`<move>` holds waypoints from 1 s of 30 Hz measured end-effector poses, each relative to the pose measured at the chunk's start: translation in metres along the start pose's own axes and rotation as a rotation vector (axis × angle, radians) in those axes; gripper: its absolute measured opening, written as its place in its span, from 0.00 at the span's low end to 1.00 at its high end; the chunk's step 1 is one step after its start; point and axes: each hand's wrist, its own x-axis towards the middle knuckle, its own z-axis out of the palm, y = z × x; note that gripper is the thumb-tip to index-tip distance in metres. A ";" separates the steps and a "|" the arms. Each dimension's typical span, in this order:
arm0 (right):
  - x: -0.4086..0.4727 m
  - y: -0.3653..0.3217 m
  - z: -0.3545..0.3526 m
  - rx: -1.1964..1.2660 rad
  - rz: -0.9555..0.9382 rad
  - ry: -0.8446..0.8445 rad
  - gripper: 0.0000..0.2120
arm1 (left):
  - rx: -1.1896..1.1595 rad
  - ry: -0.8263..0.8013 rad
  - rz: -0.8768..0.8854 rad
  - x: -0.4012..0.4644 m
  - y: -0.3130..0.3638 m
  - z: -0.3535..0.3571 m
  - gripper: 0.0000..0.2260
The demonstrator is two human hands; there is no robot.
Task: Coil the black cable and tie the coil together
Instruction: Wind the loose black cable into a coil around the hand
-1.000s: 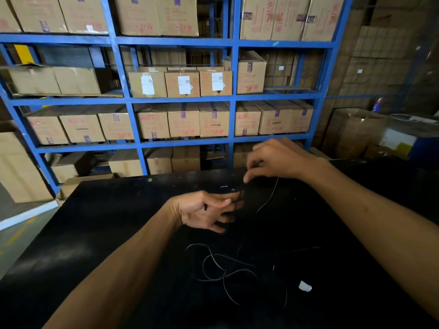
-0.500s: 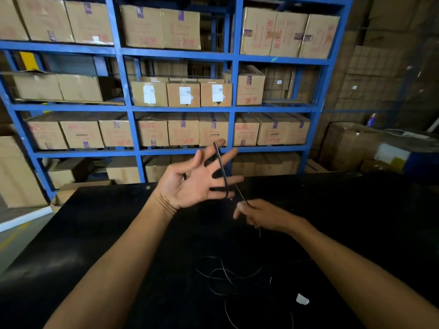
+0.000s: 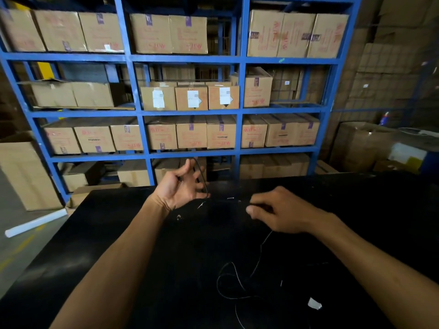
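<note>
A thin black cable (image 3: pixel 237 280) lies in loose loops on the black table (image 3: pixel 118 245) near the front. One turn of it runs around the spread fingers of my left hand (image 3: pixel 183 186), which is raised palm-up above the table's far edge. My right hand (image 3: pixel 282 210) hovers to the right of it with thumb and fingers pinched on the cable, which trails from there down to the loose loops. The stretch between the two hands is hard to make out against the dark table.
A small white scrap (image 3: pixel 314 303) lies near the loops at the front right. A few tiny white bits (image 3: pixel 230 198) sit between my hands. Blue shelving (image 3: pixel 240 110) full of cardboard boxes stands behind the table. More boxes (image 3: pixel 358 143) stand at the right.
My left hand has dropped slightly and tilted, still carrying the cable loop. My right hand has moved right and away from the left, pulling cable out of the loose pile.
</note>
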 end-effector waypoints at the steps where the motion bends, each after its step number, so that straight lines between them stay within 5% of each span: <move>1: 0.004 -0.001 -0.011 -0.028 -0.002 0.023 0.12 | 0.037 -0.015 -0.049 -0.001 -0.004 0.001 0.23; 8: 0.039 0.007 -0.074 -0.186 -0.094 0.196 0.10 | 0.330 -0.414 -0.471 -0.013 -0.041 0.048 0.23; 13: 0.045 0.038 -0.074 0.071 0.021 0.330 0.05 | 0.218 -0.647 -0.478 -0.025 -0.037 0.077 0.23; 16: 0.042 0.052 -0.052 0.171 0.150 0.273 0.06 | 0.104 -0.681 -0.357 -0.028 -0.027 0.083 0.23; 20: 0.030 0.051 0.005 0.269 0.263 0.156 0.10 | 0.022 -0.614 -0.169 -0.018 -0.003 0.086 0.24; 24: 0.010 0.026 0.044 0.361 0.197 0.121 0.11 | -0.015 -0.366 -0.041 -0.003 0.009 0.070 0.22; 30: -0.008 0.010 0.026 0.356 0.133 0.133 0.09 | 0.008 -0.059 0.003 0.001 0.015 0.032 0.23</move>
